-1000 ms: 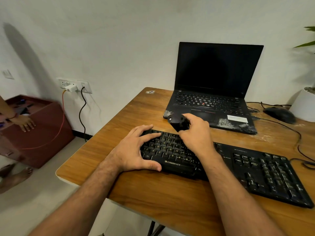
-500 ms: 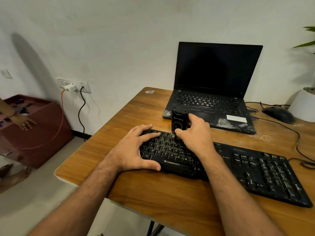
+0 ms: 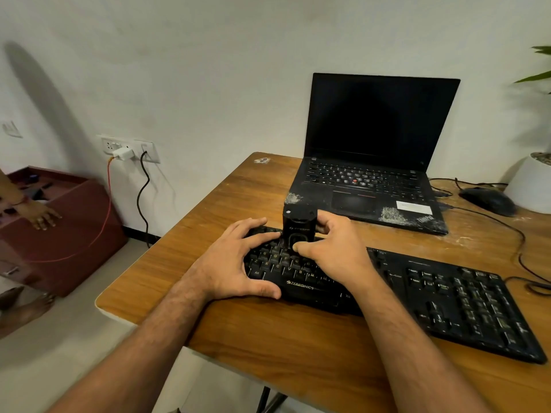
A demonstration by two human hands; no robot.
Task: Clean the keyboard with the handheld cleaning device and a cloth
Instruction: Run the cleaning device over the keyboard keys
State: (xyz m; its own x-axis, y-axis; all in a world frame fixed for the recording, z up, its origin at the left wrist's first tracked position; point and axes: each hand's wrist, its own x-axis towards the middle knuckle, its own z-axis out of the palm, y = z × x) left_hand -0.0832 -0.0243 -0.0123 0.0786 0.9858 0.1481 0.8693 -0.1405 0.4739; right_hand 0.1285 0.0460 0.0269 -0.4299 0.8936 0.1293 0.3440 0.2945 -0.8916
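Observation:
A black keyboard [image 3: 447,299] lies across the wooden table [image 3: 298,347]. My right hand [image 3: 337,248] grips a small black handheld cleaning device [image 3: 298,228], which stands upright on the keys near the keyboard's upper left. Thumb and fingers wrap around its lower body. My left hand [image 3: 235,263] rests on the keyboard's left end, fingers spread over the keys and thumb along the front edge. No cloth is in view.
An open black laptop [image 3: 372,162] sits behind the keyboard, a black mouse [image 3: 489,201] and cables to its right, a white plant pot [image 3: 530,183] at the far right. Left of the table stands a maroon cabinet [image 3: 68,228] with another person's hand [image 3: 44,216] on it.
The device in my right hand went from tilted above the keys to upright on them and shifted slightly left. My left hand stayed put.

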